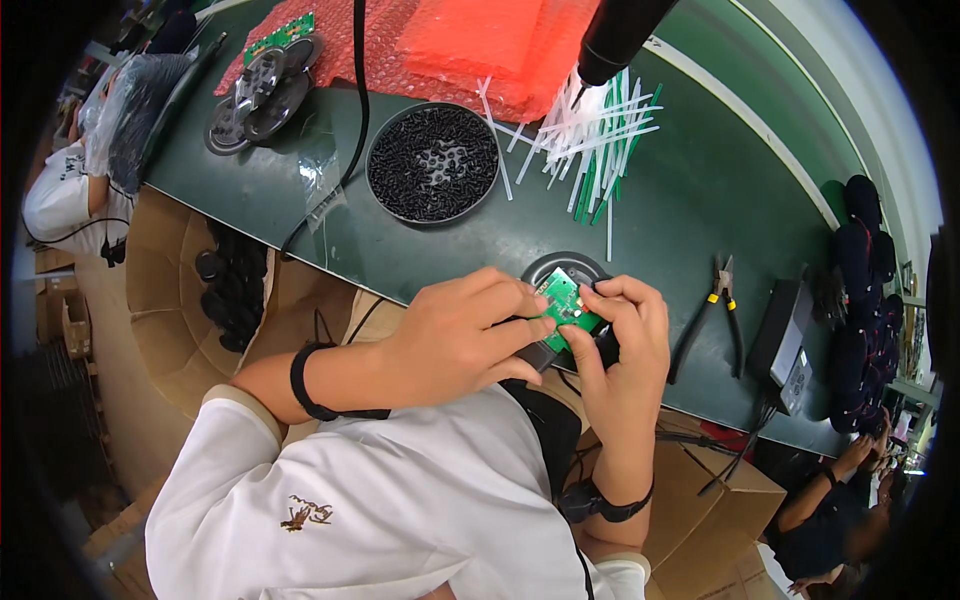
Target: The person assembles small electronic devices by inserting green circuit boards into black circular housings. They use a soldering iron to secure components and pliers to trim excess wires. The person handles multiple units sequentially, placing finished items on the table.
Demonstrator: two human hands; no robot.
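At a green bench (720,180), over a dark round casing (545,264) | left hand (465,325) and right hand (628,345) pinch a circuit board (562,305) | step: apparently fitting board to casing | next: likely calls for careful alignment

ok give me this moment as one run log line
left hand: touching green circuit board; right hand: touching same board; behind board: black round casing; nearby: pliers, bowl of small black pieces
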